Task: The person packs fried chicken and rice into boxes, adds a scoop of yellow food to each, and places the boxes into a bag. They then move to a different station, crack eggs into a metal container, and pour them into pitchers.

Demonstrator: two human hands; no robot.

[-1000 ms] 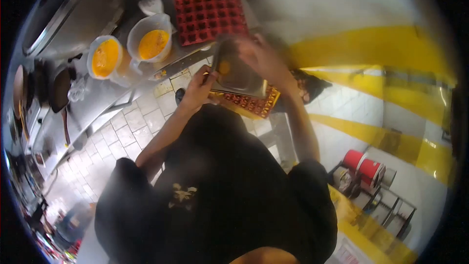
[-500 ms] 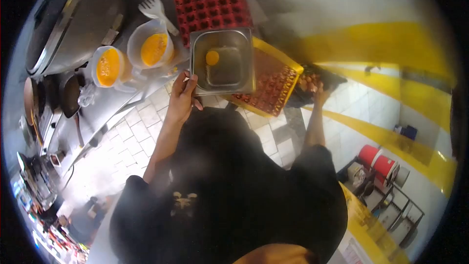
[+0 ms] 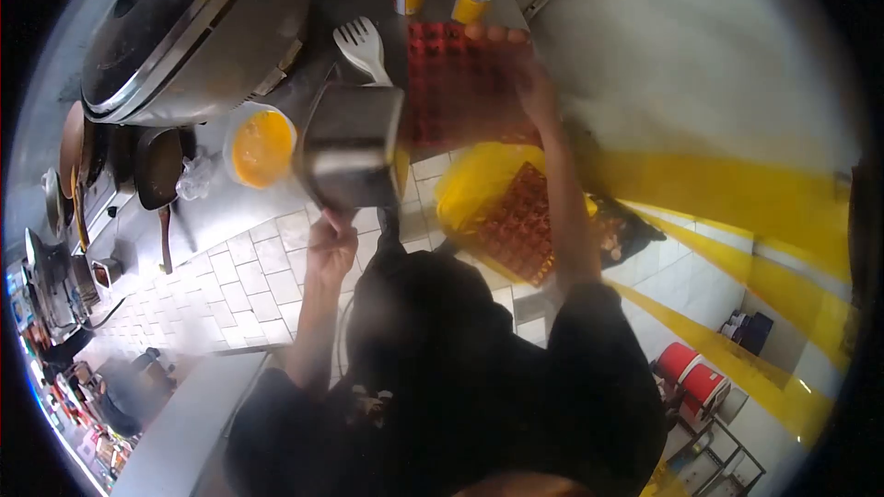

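Observation:
My left hand (image 3: 333, 244) is closed on the near edge of a deep steel pan (image 3: 354, 143), which is tipped to the left so its outer side shows. The pan's inside is hidden. Just left of it stands a plastic jug (image 3: 241, 113) of beaten egg (image 3: 262, 149); the pan covers the place of the second jug. Blurred by motion, my right hand (image 3: 532, 83) is over a red egg tray (image 3: 442, 83), close to the few eggs (image 3: 497, 34) along its far edge. Its fingers are too smeared to read.
Behind the pan lies a white slotted spatula (image 3: 362, 44). Two cans (image 3: 474, 0) stand at the back. A yellow crate (image 3: 470, 193) with red egg trays sits below the counter. At the left are a large steel pot (image 3: 212, 64) and a frying pan (image 3: 158, 170).
The pan, level before with one yolk inside, has moved left and tipped over. My right hand has gone from the eggs beside the crate up to the red tray.

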